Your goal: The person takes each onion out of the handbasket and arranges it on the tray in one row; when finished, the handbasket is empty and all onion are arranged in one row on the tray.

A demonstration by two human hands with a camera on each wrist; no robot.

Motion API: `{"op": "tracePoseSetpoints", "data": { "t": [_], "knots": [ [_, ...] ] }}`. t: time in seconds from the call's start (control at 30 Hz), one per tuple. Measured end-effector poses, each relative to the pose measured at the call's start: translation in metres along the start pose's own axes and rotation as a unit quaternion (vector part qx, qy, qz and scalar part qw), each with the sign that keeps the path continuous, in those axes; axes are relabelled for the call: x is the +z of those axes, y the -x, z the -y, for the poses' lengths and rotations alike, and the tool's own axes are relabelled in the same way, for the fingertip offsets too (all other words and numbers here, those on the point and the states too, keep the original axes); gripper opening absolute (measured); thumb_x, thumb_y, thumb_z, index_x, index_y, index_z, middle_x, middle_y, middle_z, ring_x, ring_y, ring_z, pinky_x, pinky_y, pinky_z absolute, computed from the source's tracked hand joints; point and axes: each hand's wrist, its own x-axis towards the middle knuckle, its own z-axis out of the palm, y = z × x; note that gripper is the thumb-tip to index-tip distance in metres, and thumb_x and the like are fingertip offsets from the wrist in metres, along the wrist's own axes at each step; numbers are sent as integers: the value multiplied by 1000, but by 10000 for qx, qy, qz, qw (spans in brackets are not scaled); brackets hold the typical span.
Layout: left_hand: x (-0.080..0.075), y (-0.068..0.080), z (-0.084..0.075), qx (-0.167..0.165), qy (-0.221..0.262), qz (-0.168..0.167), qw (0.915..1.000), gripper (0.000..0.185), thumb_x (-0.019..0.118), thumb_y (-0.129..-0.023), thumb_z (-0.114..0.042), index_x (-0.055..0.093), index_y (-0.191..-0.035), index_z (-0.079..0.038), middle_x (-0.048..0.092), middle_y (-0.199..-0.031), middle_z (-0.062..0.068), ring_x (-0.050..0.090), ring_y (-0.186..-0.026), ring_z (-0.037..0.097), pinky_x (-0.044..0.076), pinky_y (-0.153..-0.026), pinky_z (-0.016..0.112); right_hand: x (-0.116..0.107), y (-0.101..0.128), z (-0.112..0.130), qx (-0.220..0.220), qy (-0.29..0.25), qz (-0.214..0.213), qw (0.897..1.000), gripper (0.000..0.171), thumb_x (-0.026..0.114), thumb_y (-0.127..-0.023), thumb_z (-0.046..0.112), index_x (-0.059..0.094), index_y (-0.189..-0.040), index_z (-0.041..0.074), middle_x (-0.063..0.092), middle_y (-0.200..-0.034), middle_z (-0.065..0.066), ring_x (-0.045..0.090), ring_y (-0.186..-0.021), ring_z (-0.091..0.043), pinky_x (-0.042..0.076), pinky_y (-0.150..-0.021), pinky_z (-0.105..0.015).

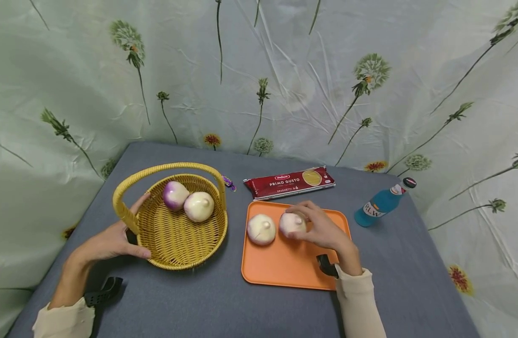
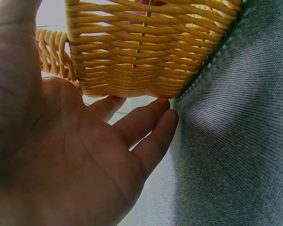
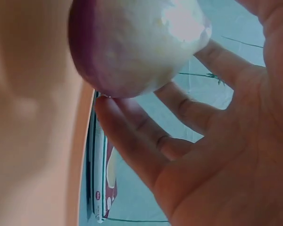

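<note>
A yellow wicker basket [image 1: 174, 256] with a tall hooped handle stands on the left, holding two purple and white turnips, one purple turnip [image 1: 175, 195] and one whiter turnip [image 1: 199, 206]. My left hand [image 1: 111, 241] spreads along its left side, thumb near the front rim; in the left wrist view the fingers [image 2: 153, 141] lie nearly straight against the weave. On an orange tray [image 1: 284, 267], my right hand [image 1: 324, 230] grips a turnip [image 1: 291, 224] between thumb and fingers, its purple side facing down. Another turnip [image 1: 261, 229] sits left of it on the tray.
Behind the tray lies a red spaghetti pack [image 1: 290, 183]. A small purple wrapped sweet [image 1: 229, 183] is beside the basket handle. To the tray's right a blue bottle [image 1: 381, 204] with a black cap stands on the grey cloth-covered table [image 1: 191, 305]. A flower-patterned curtain [image 1: 191, 56] hangs behind.
</note>
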Motion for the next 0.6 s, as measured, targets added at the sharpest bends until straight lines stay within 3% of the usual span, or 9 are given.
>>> {"op": "tracePoseSetpoints", "data": {
  "t": [0.3, 0.6],
  "knots": [
    [0, 0, 1, 22, 73, 30, 10000, 133, 85, -73, -1, -10, -161, -29, 1, -165, 26, 20, -134, -16, 24, -96, 2, 6, -5, -6, 85, 240, 344, 9991, 53, 82, -83, 30, 63, -131, 15, 54, -129, -12, 50, -117, -30, 45, -96, -54],
    [-1, 0, 1, 76, 61, 31, 9999, 133, 85, -73, -1, -10, -161, -28, 1, -164, 27, 21, -134, -16, 24, -96, 2, 8, -6, -2, 153, 85, 559, 9983, 54, 82, -83, 30, 63, -131, 14, 52, -133, -14, 47, -120, -32, 44, -97, -55]
  ]
}}
